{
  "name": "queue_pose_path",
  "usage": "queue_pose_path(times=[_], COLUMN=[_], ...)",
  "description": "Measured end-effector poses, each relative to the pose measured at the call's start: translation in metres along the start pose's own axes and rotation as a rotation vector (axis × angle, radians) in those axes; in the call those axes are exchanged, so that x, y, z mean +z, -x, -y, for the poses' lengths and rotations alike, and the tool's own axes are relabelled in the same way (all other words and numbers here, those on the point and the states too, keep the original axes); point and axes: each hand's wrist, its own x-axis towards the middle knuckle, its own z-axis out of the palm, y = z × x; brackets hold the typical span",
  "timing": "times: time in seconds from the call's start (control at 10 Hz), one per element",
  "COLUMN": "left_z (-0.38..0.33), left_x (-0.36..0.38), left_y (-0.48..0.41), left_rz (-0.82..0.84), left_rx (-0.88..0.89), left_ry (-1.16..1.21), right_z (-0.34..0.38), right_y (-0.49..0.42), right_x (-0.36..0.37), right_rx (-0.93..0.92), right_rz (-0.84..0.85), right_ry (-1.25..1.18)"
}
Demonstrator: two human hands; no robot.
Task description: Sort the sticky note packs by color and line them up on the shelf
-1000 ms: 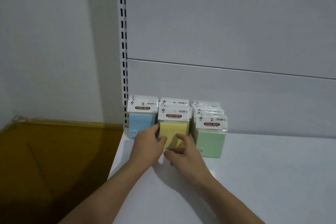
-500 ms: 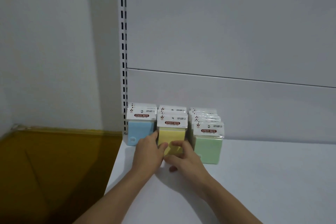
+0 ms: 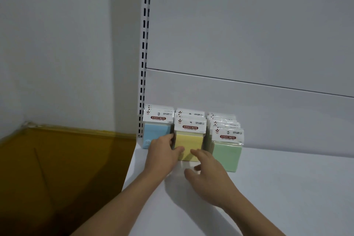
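Three rows are stood at the shelf's (image 3: 287, 188) 10 o'clock corner: blue packs (image 3: 156, 134) at 9 o'clock of the yellow pack (image 3: 189, 140), green packs (image 3: 227, 155) at 3 o'clock. The front yellow pack's left edge is pinched by the left hand (image 3: 162, 153). The right hand (image 3: 209, 176) is held loosely spread at its 5 o'clock; contact cannot be told.

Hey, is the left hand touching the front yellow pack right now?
Touching. The head view shows the left hand with its thumb lying on the yellow pack front face and its fingers at the pack's left edge.
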Motion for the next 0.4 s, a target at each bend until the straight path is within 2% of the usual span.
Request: queue_pose_path(times=[0.1, 0.2, 0.3, 0.4], left_z=[0.0, 0.001, 0.0, -0.008], left_x=[-0.004, -0.01, -0.02, -0.031], left_y=[-0.002, -0.002, -0.002, 0.001], left_rz=[-0.015, -0.027, -0.005, -0.007], left_rx=[0.025, 0.039, 0.063, 0.168], left_ry=[-0.034, -0.077, -0.189, -0.286], right_z=[0.002, 0.007, 0.009, 0.006], right_y=[0.002, 0.001, -0.003, -0.001], right_x=[0.002, 0.009, 0.014, 0.01], right_rx=[-0.151, -0.148, -0.112, -0.102], right_rz=[0.011, 0.069, 0.073, 0.054], right_ry=[0.273, 0.401, 0.453, 0.391])
